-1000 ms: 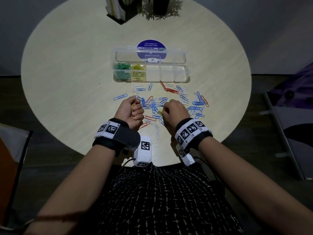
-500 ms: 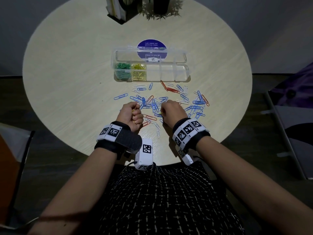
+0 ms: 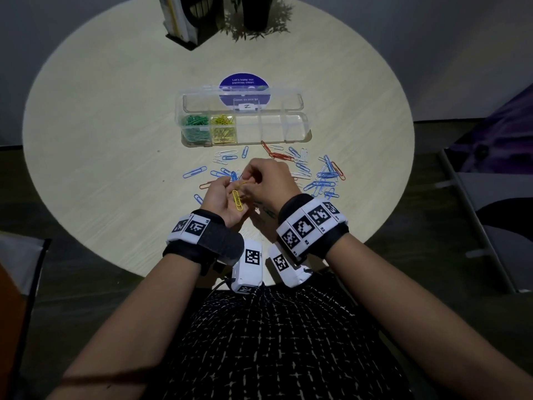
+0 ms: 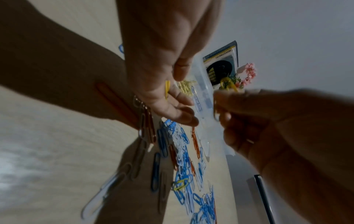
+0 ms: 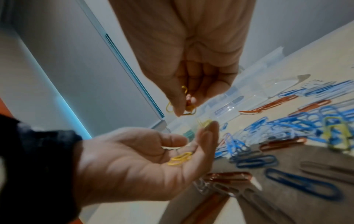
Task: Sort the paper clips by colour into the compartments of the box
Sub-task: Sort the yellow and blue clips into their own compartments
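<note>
Crowding the box [image 3: 294, 131], loose clips [image 3: 323, 180], plant [image 3: 256, 15]

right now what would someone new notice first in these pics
Two hands meet low over the round table: the left hand lies palm up with yellow paper clips in it, and the right hand pinches another above. Beyond them spreads a scatter of mostly blue paper clips, then the clear compartment box, with green and yellow already sorted at its left end.

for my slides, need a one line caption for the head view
Right hand pinches a yellow paper clip over the open left hand, clear plastic compartment box behind.
</note>
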